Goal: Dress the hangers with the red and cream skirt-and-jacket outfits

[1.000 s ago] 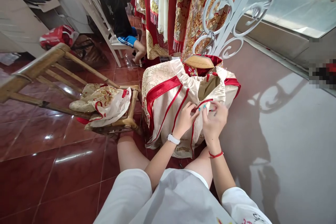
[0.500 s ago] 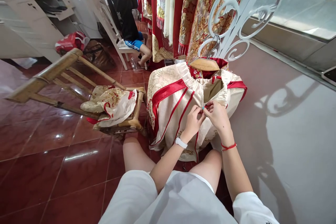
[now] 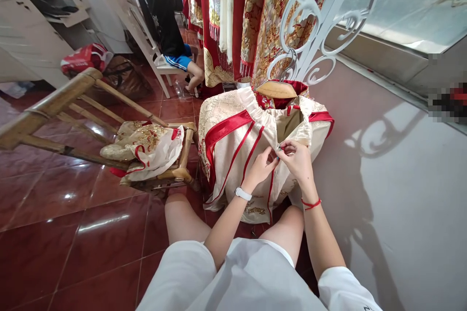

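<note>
A cream skirt (image 3: 233,155) with red stripes, gold embroidery and a gathered elastic waistband hangs in front of my knees. Its waistband has an open slit (image 3: 290,128) that narrows down to my fingers. At the slit's lower end, my right hand (image 3: 297,159) pinches the fabric edge between thumb and forefinger; any small fastener there is too small to make out. My left hand (image 3: 261,167), with a white band on the wrist, grips the cloth just left of it, fingertips close to the right hand's. Behind the waistband shows a wooden hanger (image 3: 276,90) with a red garment.
A bamboo chair (image 3: 178,173) at left bears a folded cream-and-gold garment (image 3: 149,148). Ornate robes (image 3: 251,19) hang behind, beside a white scrolled metal rack (image 3: 310,43). A seated person (image 3: 164,19) reaches toward the robes. A wall (image 3: 401,180) stands close on my right.
The view has shifted slightly, so everything sits a little further left. Both hands stay at the slit's lower end; the left fingers have shifted a little and sit slightly more apart.
</note>
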A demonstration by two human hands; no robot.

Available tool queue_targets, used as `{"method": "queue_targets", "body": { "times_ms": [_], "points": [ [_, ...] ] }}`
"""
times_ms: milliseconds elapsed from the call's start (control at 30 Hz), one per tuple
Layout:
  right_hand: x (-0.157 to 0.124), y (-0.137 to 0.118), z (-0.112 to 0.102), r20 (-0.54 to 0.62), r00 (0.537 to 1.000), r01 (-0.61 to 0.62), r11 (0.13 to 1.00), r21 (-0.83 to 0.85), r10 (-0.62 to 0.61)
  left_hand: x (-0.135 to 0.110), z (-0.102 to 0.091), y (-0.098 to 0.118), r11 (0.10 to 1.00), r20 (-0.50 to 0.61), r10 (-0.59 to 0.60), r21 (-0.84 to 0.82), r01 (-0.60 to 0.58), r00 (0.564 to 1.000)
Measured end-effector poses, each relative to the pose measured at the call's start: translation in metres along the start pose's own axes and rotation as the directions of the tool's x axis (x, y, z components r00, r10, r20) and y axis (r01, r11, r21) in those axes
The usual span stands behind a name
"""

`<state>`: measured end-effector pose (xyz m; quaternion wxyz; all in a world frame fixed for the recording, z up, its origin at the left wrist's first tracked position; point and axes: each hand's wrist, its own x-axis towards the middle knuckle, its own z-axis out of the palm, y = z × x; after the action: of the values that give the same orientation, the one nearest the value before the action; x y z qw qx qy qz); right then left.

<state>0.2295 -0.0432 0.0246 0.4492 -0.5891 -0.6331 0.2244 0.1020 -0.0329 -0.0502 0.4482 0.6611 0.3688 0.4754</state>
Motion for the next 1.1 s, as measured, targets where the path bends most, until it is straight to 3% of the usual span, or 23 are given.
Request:
{"method": "queue_targets", "body": {
  "times_ms": [233,333,433,567,667,767,967,1100],
  "points": [
    [0.003,0.009,0.001,0.023,1.000,-0.002,0.999,0.043,0.001,0.008,0.002,-0.005,0.995,0.019,0.051,-0.086,-0.049,0.999],
    [0.007,0.013,-0.002,0.108,0.994,-0.004,0.997,0.076,-0.004,0.008,0.002,-0.007,0.990,0.027,0.048,-0.134,-0.044,0.998],
    [0.008,0.014,-0.007,0.166,0.984,0.077,0.996,-0.045,-0.068,0.007,0.003,-0.004,0.992,-0.022,0.035,-0.119,-0.038,0.999],
    [-0.002,0.006,-0.008,0.059,0.983,0.181,0.901,-0.393,-0.172,0.002,0.001,0.008,0.999,-0.092,0.029,0.039,-0.025,0.995],
    [-0.008,-0.004,-0.006,-0.073,0.974,0.158,0.872,-0.464,-0.215,-0.004,0.000,0.020,0.981,-0.112,0.055,0.193,-0.033,0.992],
    [0.001,-0.019,-0.010,-0.135,0.958,0.150,0.846,-0.512,-0.252,-0.010,-0.002,0.034,0.956,-0.137,0.088,0.289,-0.045,0.987],
    [0.049,-0.057,-0.031,-0.072,0.939,0.223,0.753,-0.619,-0.337,-0.010,-0.010,0.066,0.891,-0.202,0.202,0.445,-0.094,0.958],
    [0.059,-0.057,-0.028,-0.055,0.935,0.243,0.747,-0.619,-0.350,-0.011,-0.010,0.074,0.888,-0.209,0.175,0.455,-0.062,0.962]
  ]
}}
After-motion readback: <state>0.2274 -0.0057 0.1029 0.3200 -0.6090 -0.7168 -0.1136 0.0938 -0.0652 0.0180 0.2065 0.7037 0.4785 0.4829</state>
